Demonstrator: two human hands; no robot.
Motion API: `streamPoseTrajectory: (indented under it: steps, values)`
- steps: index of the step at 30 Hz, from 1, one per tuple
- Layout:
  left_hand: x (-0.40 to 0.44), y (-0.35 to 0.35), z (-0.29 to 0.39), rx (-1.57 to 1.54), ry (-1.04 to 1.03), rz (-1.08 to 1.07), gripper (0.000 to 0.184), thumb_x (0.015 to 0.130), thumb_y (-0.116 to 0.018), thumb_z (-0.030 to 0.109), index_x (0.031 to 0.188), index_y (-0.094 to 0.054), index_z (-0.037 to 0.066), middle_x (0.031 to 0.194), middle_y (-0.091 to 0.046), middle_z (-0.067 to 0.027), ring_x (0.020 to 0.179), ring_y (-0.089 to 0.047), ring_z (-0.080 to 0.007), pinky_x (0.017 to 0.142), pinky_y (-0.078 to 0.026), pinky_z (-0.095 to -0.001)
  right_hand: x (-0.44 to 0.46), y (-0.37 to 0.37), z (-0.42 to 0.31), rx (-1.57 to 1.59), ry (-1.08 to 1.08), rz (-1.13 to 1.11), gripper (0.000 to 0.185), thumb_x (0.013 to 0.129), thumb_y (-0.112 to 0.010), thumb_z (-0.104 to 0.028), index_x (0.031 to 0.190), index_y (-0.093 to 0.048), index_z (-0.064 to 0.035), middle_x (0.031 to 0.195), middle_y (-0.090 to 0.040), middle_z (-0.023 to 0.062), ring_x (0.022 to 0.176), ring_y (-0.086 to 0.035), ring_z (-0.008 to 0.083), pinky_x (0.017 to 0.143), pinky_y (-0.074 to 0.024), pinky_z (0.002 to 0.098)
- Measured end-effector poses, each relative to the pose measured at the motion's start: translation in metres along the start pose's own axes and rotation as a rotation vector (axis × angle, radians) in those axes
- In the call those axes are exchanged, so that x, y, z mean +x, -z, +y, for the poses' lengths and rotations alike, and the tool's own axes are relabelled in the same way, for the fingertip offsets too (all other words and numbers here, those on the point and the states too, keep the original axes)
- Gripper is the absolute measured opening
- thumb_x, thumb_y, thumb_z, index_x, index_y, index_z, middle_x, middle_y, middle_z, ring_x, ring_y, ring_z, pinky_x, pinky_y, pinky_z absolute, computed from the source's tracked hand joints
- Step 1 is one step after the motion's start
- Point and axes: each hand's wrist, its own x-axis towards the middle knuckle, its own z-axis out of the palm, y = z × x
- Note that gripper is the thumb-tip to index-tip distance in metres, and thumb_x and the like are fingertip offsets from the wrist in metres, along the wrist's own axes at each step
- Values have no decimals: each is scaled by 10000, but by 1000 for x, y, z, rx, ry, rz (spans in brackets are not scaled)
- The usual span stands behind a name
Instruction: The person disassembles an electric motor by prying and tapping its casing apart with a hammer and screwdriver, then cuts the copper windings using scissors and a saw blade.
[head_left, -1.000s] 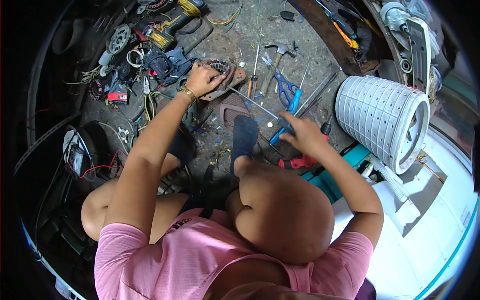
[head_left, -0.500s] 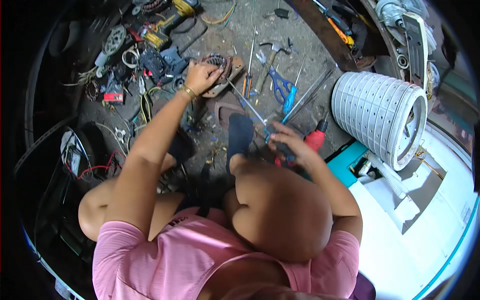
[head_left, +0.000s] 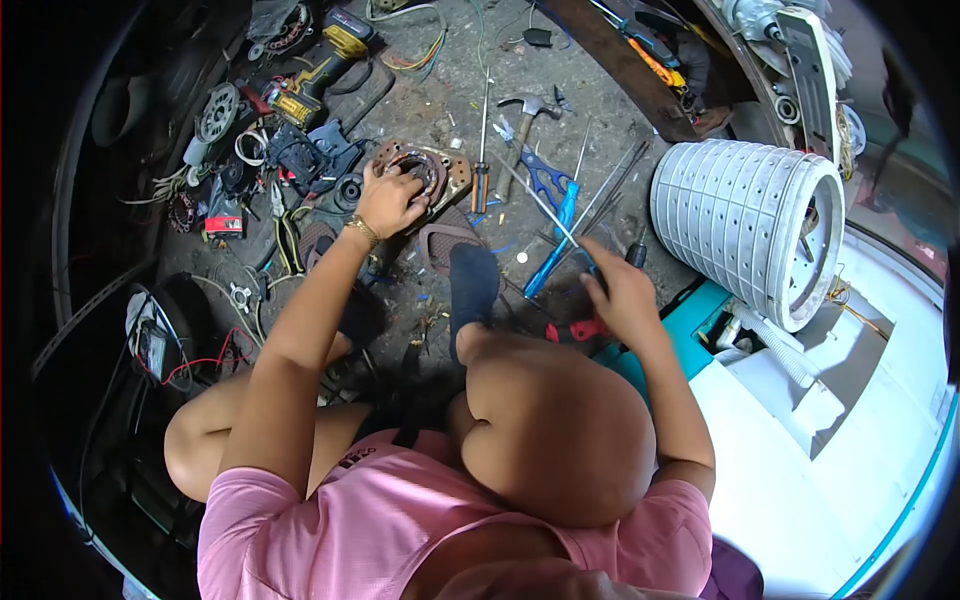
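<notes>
My left hand [head_left: 390,203], with a gold bracelet at the wrist, rests on a round metal part with copper windings [head_left: 418,172] on the floor, its fingers bent over the near rim. Farther right, my right hand [head_left: 620,290] is closed round the handle of a long screwdriver [head_left: 538,202]. The shaft points up and left, its tip apart from the metal part. Beneath the shaft lies a blue-handled screwdriver [head_left: 552,262]. Blue-handled scissors [head_left: 546,180], a hammer [head_left: 524,125] and an orange-handled screwdriver [head_left: 481,185] lie beyond.
A perforated white drum [head_left: 735,225] stands on the right beside a teal case [head_left: 690,325]. A yellow cordless drill [head_left: 320,75], a black motor part [head_left: 300,155] and pliers [head_left: 285,235] lie on the left. A red-handled tool [head_left: 575,331] is near my right knee.
The screwdriver in my right hand has swung away from the metal part, its tip now farther right and up. My left hand has shifted on the part, and the view has moved slightly.
</notes>
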Motion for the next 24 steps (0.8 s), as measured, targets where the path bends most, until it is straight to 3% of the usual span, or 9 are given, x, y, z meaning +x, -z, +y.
streamPoseTrajectory:
  steps: [3, 6, 12, 17, 24]
  values:
    - [13, 8, 29, 90, 257, -90, 494, 793, -592, 543, 977, -647, 88, 917, -687, -119, 970, -628, -284, 984, -190, -709, 4, -27, 2, 4, 13, -45, 442, 847, -611, -162, 1278, -516, -188, 985, -627, 126, 863, -631, 353, 714, -512, 453]
    - [27, 8, 50, 164, 422, -159, 485, 794, -608, 528, 971, -660, 79, 914, -687, -154, 974, -635, -295, 997, -171, -717, 8, -42, -1, 25, -95, -166, 424, 869, -589, -149, 1285, -512, -177, 1053, -626, 132, 960, -609, 332, 799, -495, 416]
    - [29, -3, 40, -36, 487, -210, 453, 787, -626, 512, 981, -670, 105, 943, -692, -140, 996, -629, -309, 1022, -165, -700, 13, -53, 1, 87, -61, -159, 413, 877, -568, -200, 1287, -515, -205, 1065, -636, 128, 945, -618, 342, 777, -506, 432]
    - [31, 1, 32, -93, 476, -288, 459, 783, -628, 514, 976, -673, 101, 956, -688, -143, 1026, -609, -308, 1027, -171, -670, 18, -55, 3, 35, -8, -110, 376, 864, -566, -196, 1239, -545, -203, 974, -651, 116, 827, -640, 363, 708, -519, 468]
    - [24, -1, 27, -91, 438, -207, 465, 789, -611, 522, 970, -672, 97, 963, -684, -146, 1059, -580, -298, 1011, -217, -615, 30, -56, 8, 9, 24, -112, 376, 866, -555, -213, 1241, -543, -219, 982, -656, 108, 821, -640, 371, 705, -518, 480]
